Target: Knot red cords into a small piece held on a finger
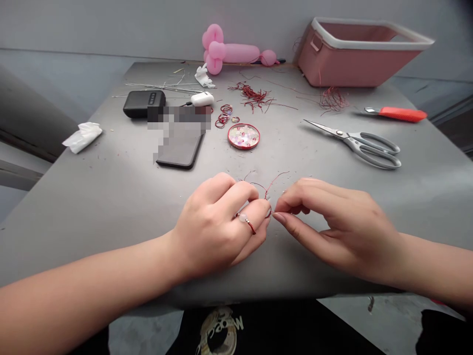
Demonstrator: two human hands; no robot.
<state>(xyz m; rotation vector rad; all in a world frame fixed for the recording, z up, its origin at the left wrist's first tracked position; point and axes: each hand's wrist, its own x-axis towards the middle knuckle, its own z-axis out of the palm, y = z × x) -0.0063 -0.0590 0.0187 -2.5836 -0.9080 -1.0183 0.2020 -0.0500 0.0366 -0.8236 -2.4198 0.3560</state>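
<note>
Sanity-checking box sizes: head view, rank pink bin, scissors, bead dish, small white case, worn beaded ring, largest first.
1. Pink bin
2. Scissors
3. Bead dish
Unranked: small white case and worn beaded ring; close in size, ring nearer the camera.

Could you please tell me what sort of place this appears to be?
It looks like a small craft workspace, though whether at home or in a workshop I cannot tell: the grey table bears a round dish of beads, scattered dark red cord or wire pieces and scissors.
</note>
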